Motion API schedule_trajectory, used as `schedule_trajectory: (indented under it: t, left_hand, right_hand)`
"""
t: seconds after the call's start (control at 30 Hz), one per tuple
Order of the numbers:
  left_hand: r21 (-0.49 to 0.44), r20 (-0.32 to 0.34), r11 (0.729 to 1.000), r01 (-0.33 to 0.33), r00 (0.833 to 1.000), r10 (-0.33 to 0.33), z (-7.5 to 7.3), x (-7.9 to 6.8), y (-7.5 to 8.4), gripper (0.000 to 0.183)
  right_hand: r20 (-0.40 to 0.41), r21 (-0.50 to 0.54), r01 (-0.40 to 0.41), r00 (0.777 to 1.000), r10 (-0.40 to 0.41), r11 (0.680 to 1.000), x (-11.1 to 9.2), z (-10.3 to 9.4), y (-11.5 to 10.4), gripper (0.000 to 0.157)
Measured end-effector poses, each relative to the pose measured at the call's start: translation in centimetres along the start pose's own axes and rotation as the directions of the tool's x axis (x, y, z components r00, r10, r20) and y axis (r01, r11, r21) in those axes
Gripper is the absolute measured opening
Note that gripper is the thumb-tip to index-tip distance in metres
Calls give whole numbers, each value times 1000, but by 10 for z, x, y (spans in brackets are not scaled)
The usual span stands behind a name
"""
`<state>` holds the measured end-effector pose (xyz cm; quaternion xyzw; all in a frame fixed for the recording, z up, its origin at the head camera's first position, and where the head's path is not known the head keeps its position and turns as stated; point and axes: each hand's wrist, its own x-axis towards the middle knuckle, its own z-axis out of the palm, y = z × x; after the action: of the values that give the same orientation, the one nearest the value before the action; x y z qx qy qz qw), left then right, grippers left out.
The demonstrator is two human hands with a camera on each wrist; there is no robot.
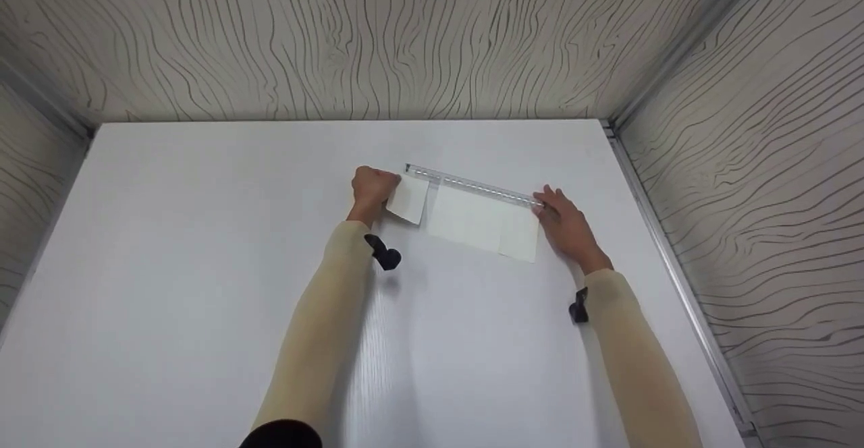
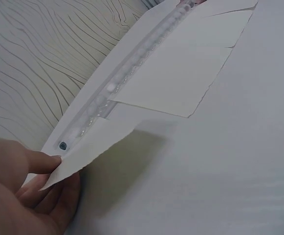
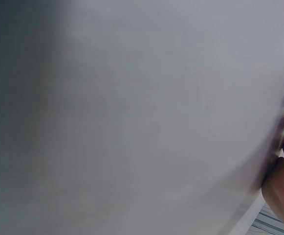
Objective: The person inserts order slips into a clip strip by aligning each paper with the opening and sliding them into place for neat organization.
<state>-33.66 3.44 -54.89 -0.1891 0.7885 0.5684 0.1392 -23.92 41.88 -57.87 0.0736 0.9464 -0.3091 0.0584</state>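
My left hand (image 1: 373,186) pinches the corner of a small cream paper piece (image 1: 408,200) between thumb and fingers. In the left wrist view, that piece (image 2: 90,147) is tilted up off the white surface and casts a shadow. A long clear ruler-like plastic strip (image 1: 472,185) with a row of round shapes lies along the papers' upper edge. At the strip's right end, my right hand (image 1: 565,227) holds it between thumb and fingers. A wider cream paper (image 1: 466,218) lies flat below the strip, its lower edge ragged. Another paper section (image 1: 520,237) adjoins it on the right.
The white tabletop (image 1: 202,266) meets a wood-patterned panel (image 1: 324,43) at the back. A similar panel (image 1: 776,185) stands at the right, with a metal rail (image 1: 665,239) along the table's edge. The right wrist view shows mostly blurred white surface.
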Motion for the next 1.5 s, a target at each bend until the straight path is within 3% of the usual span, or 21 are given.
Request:
schedule_trajectory:
  t: [0.33,0.9,1.27,1.5]
  left_hand:
    - [-64,29,998,-15,999,17,3,-3,-2,34]
    - [-24,17,1000,-2,1000,2,7,-3,-1,35]
    - [-44,32,997,-57,998,58,10,-2,-5,30]
    - [-12,21,999,-53,998,53,14,-4,-3,34]
  right_hand:
    - [-6,15,24,1000,-24,1000,1,0,2,55]
    - [-7,8,14,1000,-13,1000,1,0,0,56]
    - [-7,11,36,999,-36,999,2,-2,1,55]
    - [1,6,44,999,-44,999,3,-3,3,56]
